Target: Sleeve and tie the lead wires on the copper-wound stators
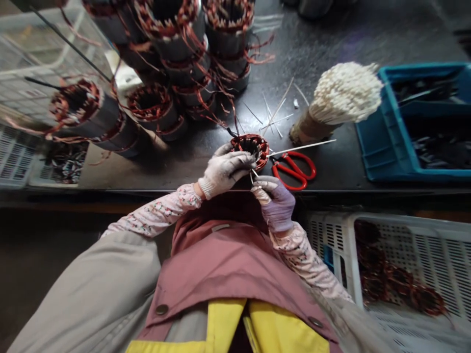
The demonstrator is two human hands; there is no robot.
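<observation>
A small motor stator with copper windings (253, 147) stands at the front edge of the dark workbench (331, 49). My left hand (224, 169), in a whitish glove, wraps around its near side and grips it. My right hand (275, 201), in a purple-grey glove, is pinched just below the stator on a thin white strip (254, 174) that reaches up to the windings. Red-handled scissors (294, 170) lie on the bench just right of the stator, touching neither hand.
Stacked wound stators (176, 54) fill the bench's back left. A bundle of white sticks (340, 98) lies at right, loose strips (274, 115) beside it. A blue bin (423, 122) sits far right. A white crate with stators (401, 279) stands below right; another white crate (14, 157) at left.
</observation>
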